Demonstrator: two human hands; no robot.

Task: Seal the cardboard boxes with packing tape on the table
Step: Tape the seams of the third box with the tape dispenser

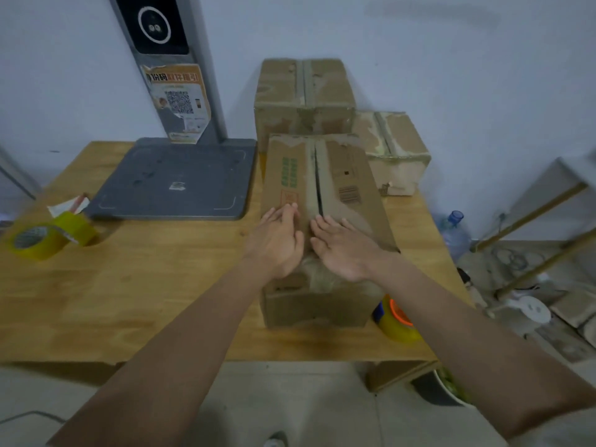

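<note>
Left hand (277, 243) and right hand (342, 246) flat, fingers straight, grip holding nothing, pressing box (351, 188) flaps on tabletop (145, 285).

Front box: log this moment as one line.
left hand flat on front box | right hand flat | seam open | tape rolls idle

My left hand (279, 241) and right hand (342, 250) lay side by side, palms down, fingers straight, both arms stretched forward.

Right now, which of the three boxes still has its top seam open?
The nearest box, under both hands; a dark gap runs between its flaps, while the two behind are taped shut.
</note>
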